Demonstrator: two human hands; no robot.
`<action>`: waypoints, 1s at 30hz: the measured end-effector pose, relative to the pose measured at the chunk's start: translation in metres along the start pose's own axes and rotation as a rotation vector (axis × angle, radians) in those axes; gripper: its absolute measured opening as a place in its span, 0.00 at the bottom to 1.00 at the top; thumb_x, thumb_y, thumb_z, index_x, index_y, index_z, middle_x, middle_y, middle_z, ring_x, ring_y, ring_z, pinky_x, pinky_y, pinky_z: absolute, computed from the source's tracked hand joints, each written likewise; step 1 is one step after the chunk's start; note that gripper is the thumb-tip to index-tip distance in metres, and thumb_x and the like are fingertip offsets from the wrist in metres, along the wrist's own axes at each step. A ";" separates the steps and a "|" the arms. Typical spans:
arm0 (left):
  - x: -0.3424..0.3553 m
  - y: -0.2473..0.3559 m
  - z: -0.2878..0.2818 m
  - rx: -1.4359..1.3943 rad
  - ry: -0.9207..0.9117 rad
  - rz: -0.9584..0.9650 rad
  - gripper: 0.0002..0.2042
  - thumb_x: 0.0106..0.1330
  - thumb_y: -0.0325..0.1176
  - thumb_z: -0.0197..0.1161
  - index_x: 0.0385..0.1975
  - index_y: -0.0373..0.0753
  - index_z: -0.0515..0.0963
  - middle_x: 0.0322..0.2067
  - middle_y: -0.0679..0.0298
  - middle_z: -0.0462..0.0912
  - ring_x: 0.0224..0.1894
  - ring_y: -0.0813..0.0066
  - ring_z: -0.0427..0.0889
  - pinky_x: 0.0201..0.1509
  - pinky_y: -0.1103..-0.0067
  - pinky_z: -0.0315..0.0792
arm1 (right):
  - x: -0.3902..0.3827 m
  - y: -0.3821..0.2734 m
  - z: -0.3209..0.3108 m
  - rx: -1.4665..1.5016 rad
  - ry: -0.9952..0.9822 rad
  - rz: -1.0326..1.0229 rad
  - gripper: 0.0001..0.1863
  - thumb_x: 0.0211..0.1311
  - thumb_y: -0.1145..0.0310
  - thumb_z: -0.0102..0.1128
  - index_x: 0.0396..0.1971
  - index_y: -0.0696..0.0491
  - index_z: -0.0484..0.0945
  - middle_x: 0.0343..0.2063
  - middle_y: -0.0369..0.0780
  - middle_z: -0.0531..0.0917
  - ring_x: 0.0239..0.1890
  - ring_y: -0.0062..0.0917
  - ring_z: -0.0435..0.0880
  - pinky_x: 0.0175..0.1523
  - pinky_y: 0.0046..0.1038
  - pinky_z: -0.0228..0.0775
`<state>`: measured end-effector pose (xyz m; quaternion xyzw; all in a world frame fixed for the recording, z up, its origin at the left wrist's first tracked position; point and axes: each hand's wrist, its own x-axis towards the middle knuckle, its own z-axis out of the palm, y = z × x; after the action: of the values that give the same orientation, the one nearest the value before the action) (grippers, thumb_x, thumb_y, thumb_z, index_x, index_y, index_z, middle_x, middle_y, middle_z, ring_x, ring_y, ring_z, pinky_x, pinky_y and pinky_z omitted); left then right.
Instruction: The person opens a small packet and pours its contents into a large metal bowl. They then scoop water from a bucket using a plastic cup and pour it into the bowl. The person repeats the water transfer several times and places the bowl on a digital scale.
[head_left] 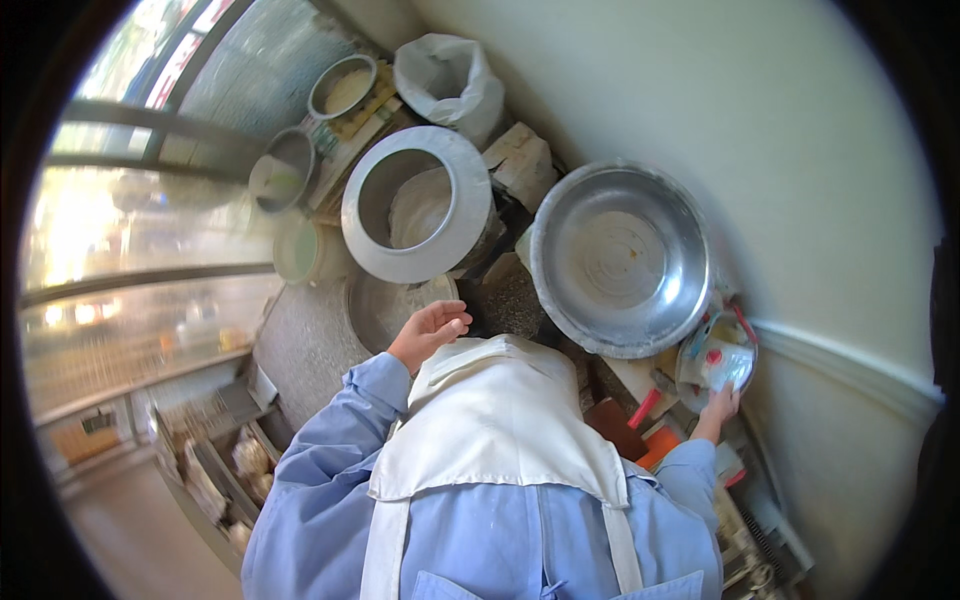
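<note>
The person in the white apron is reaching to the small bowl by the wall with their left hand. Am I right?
Not quite: it's the right hand at the small bowl by the wall, as the head view shows. The apron is white, just as you said.

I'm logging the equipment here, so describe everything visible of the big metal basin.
The basin is wide, round and silver-coloured, apparently metal, with shiny sloping sides and whitish marks on its rim. Its bottom looks dull, with faint rings and brownish spots. It sits mouth up, right of the broad-rimmed pot and near the pale wall. Neither the left hand nor the right hand touches it; its support is mostly hidden.
</note>
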<state>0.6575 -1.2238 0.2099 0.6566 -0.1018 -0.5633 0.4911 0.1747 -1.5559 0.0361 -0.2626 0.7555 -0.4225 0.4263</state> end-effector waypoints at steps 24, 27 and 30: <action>-0.138 -0.161 -0.105 -0.416 0.456 -0.015 0.21 0.63 0.40 0.55 0.52 0.34 0.66 0.44 0.59 0.76 0.44 0.74 0.75 0.44 0.79 0.69 | -0.144 -0.028 0.111 0.102 -0.539 0.309 0.19 0.57 0.63 0.53 0.46 0.56 0.67 0.44 0.43 0.72 0.46 0.32 0.71 0.49 0.36 0.68; -0.150 -0.175 -0.114 -0.434 0.485 0.011 0.21 0.63 0.40 0.55 0.52 0.34 0.66 0.43 0.60 0.76 0.43 0.74 0.75 0.44 0.79 0.68 | -0.148 -0.033 0.114 0.145 -0.567 0.202 0.14 0.57 0.69 0.51 0.42 0.60 0.70 0.39 0.43 0.75 0.40 0.31 0.75 0.42 0.31 0.74; -0.157 -0.183 -0.123 -0.482 0.479 0.013 0.21 0.63 0.40 0.55 0.51 0.34 0.66 0.42 0.60 0.76 0.43 0.74 0.75 0.44 0.80 0.68 | -0.155 -0.039 0.119 0.148 -0.583 0.111 0.13 0.56 0.72 0.52 0.40 0.61 0.70 0.36 0.42 0.77 0.36 0.29 0.78 0.36 0.27 0.76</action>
<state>0.6294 -0.9595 0.1569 0.6348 0.1484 -0.3978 0.6456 0.3561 -1.5077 0.1024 -0.2993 0.5818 -0.3591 0.6656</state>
